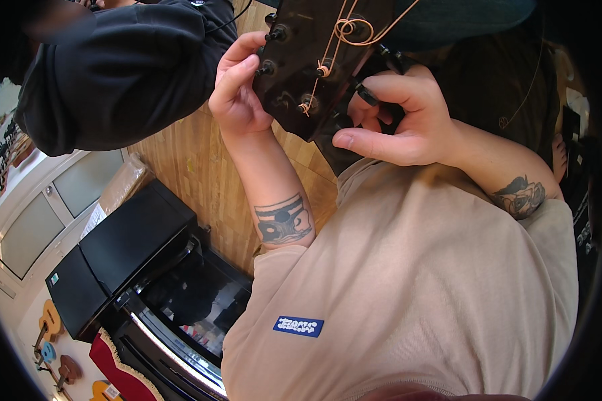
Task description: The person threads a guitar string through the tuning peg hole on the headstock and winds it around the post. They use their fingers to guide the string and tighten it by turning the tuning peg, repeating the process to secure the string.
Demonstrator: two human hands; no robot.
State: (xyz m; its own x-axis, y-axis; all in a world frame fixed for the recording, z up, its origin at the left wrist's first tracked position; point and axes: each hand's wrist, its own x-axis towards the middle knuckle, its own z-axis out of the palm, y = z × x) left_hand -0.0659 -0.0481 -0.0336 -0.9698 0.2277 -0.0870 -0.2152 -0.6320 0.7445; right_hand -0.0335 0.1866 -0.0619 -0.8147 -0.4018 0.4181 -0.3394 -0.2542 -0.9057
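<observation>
A dark guitar headstock (293, 80) is at the top centre, with copper-coloured strings (344, 30) looped and wound on its posts. My left hand (239, 90) grips the headstock's left edge, fingers beside the black tuning pegs. On the other side, my right hand (401, 117) has its index finger bent against a black tuning knob (366, 95), while the thumb stands apart below it, under the headstock's corner. Part of that hand's other fingers is hidden behind the knob and index finger.
A person in black clothing (127, 73) is at upper left. A glossy black piano (120, 247) stands at lower left on the wooden floor (180, 160), near a wrapped long package (117, 187), white panelled doors (27, 237) and several instruments (50, 321) on the wall.
</observation>
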